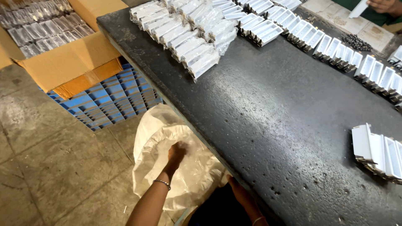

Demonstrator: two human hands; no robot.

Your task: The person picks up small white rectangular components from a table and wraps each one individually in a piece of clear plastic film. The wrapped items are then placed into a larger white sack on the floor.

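Left hand (176,151), low in the frame centre, reaches down into the mouth of a white plastic sack (167,138) on the floor beside the table; fingers are buried in the folds, so whether they are closed on anything cannot be told. A thin bracelet sits on that wrist. Right hand (238,193), bottom centre, is tucked under the table edge and mostly hidden; its grip cannot be told either, though it lies close to the sack's near side. Sack looks thin, crumpled, translucent-white, mouth rolled open, contents not visible. Judging progress: a good deal appears laid out already. The dark table (268,125) carries rows of small white rectangular housings (335,48) along the upper right, a cluster of clear-wrapped white pieces (188,33) at upper centre, and a short stack of white housings (379,152) at right edge. A wide bare stretch of tabletop suggests more is left to come out. Upper left: an open cardboard box (71,62) of wrapped pieces on blue crates (109,100). Another person's hand (383,5) works at top right.
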